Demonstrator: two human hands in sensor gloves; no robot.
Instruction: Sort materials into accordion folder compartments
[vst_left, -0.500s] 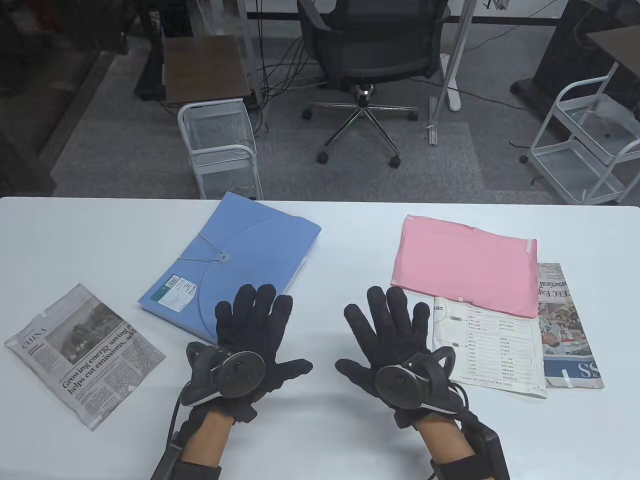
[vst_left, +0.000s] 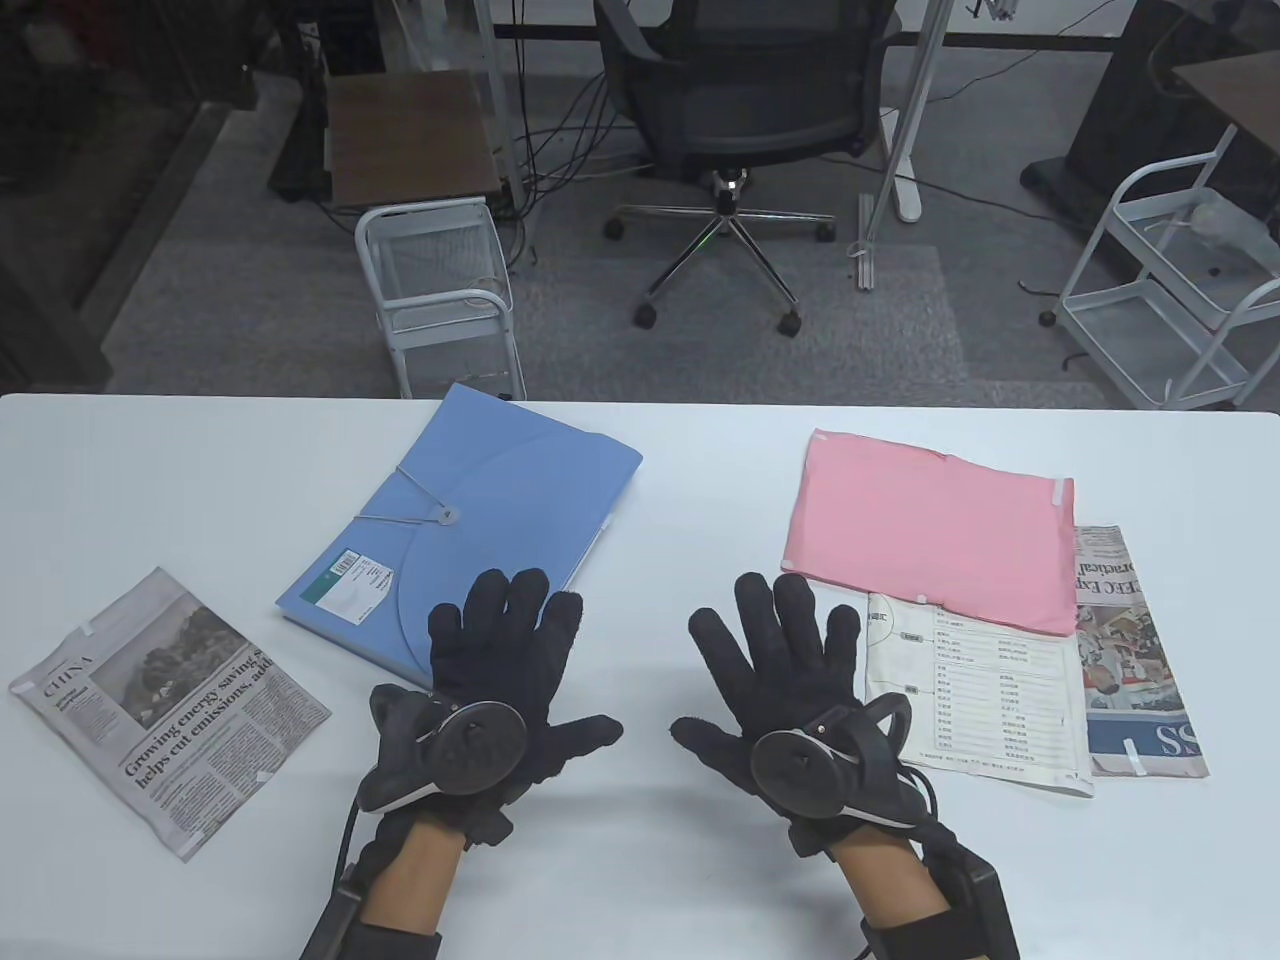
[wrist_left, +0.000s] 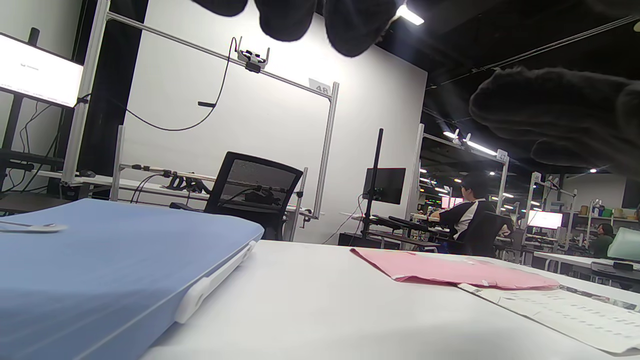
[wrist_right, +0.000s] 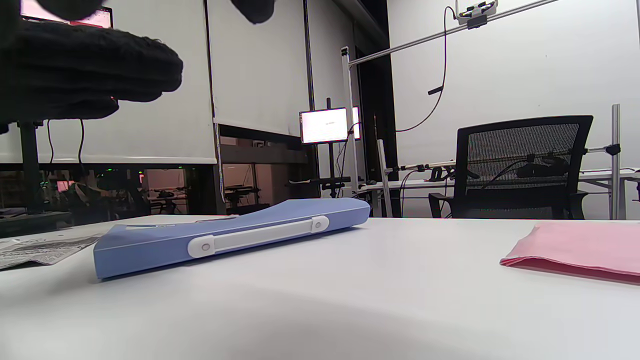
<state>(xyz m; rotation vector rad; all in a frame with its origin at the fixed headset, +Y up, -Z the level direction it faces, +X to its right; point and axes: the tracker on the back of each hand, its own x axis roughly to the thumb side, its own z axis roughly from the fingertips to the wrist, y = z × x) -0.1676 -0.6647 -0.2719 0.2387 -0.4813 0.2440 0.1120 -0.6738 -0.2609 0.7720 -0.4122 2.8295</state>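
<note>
A blue accordion folder (vst_left: 480, 520) lies closed on the white table (vst_left: 640, 880), tied with a string and button; it also shows in the left wrist view (wrist_left: 100, 270) and the right wrist view (wrist_right: 230, 235). My left hand (vst_left: 505, 660) lies flat and spread, its fingertips over the folder's near corner, holding nothing. My right hand (vst_left: 780, 670) lies flat and spread on the table beside a printed white sheet (vst_left: 980, 700). A pink paper (vst_left: 930, 530) lies on top of that sheet and a newspaper (vst_left: 1130, 650). Another newspaper clipping (vst_left: 170, 700) lies at the left.
Beyond the table's far edge stand an office chair (vst_left: 740, 110), a white wire cart (vst_left: 440, 290) and another cart (vst_left: 1170, 290) at the right. Bare table lies between and in front of my hands.
</note>
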